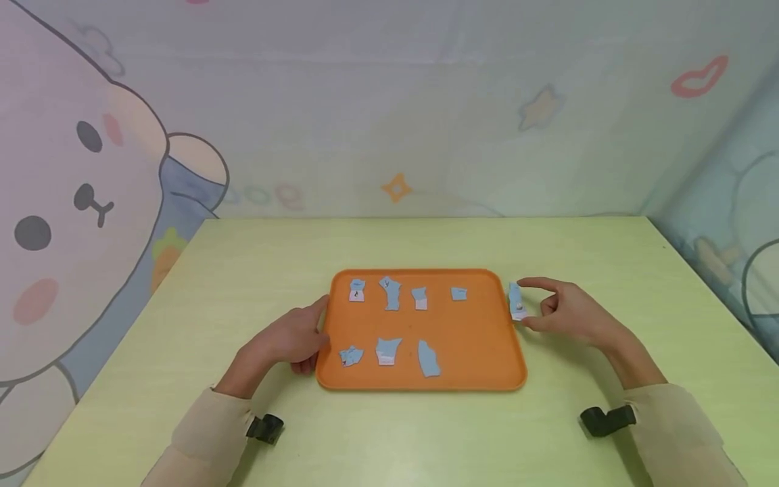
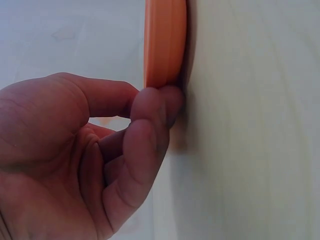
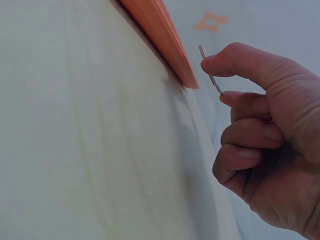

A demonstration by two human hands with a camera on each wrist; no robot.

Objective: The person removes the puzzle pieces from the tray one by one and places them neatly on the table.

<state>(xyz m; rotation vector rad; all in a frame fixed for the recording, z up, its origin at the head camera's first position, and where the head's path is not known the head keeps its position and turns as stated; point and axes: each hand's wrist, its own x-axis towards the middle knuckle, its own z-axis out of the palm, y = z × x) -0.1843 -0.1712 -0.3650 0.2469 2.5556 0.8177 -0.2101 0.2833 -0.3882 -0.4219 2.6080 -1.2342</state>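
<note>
My right hand (image 1: pixel 575 311) pinches a light-blue and white piece of card (image 1: pixel 515 302) between thumb and index finger, beside the right edge of an orange tray (image 1: pixel 468 345). In the right wrist view this thin card (image 3: pixel 210 72) shows edge-on and slightly bent, clear of the tray's rim (image 3: pixel 165 45); the other fingers curl toward the palm. My left hand (image 1: pixel 295 336) holds the tray's left rim, its thumb at the inner edge. The left wrist view has the fingertips (image 2: pixel 150 107) against the tray's edge (image 2: pixel 165 42).
Several irregular light-blue pieces lie apart in two rough rows on the tray, among them a long curved one (image 1: pixel 429 358) and a small one (image 1: pixel 459 293). The tray lies on a pale wooden table (image 1: pixel 420 439). Behind stands a printed cloth backdrop (image 1: pixel 341 122).
</note>
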